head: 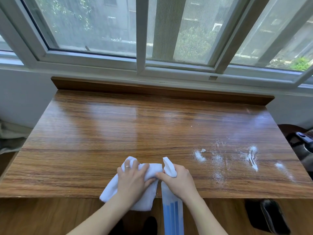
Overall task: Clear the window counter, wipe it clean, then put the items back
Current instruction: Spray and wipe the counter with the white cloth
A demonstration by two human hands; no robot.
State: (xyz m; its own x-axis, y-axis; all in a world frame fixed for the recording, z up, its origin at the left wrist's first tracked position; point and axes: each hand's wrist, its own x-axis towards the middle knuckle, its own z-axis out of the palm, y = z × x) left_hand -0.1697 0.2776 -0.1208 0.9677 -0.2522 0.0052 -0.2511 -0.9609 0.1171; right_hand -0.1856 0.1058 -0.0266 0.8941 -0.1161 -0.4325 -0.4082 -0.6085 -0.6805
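A wooden counter [118, 126] stands under the window. My left hand [132, 178] grips a white cloth [110, 189] at the counter's front edge; part of the cloth hangs over the edge. My right hand [179, 180] holds a spray bottle [171, 209] by its neck, with the white nozzle [168, 166] pointing up and left toward the cloth. The bottle's blue-and-white body hangs below the counter edge. White foam and powdery specks [252, 158] are scattered over the counter's right front part.
A raised wooden ledge [152, 89] runs along the counter's back below the window frame [140, 65]. Dark objects sit off the right edge [303, 143] and a black item [271, 216] lies on the floor at lower right.
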